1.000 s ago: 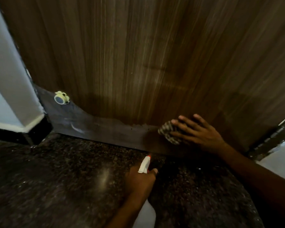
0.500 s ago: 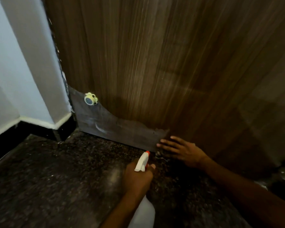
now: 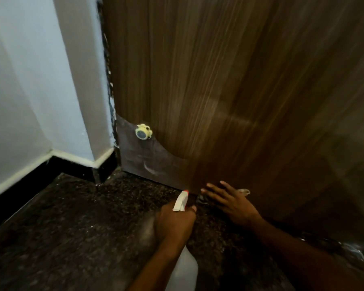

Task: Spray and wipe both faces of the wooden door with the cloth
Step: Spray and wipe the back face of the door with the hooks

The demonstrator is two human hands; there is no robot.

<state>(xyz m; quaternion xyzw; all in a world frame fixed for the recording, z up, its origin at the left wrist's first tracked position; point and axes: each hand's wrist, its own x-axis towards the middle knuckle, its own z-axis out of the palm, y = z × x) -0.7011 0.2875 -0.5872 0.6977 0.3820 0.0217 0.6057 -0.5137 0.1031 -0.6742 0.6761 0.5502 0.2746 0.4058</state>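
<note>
The wooden door [image 3: 229,85] fills the upper right, with a dark grey patch along its lower left corner. My right hand [image 3: 229,201] lies with straight fingers at the door's bottom edge, pressing the cloth [image 3: 244,191], of which only a small pale bit shows behind the fingers. My left hand [image 3: 174,224] grips the neck of a white spray bottle [image 3: 182,271]; its white nozzle with a red tip [image 3: 180,201] points toward the door's base.
A small yellow round door stopper [image 3: 143,131] sits on the grey patch. A white wall [image 3: 36,85] with black skirting stands at the left. Dark speckled granite floor [image 3: 72,227] spreads below.
My right hand has slid down the door to its bottom edge, and the cloth is now mostly hidden under it. The view has swung, showing more of the white wall.
</note>
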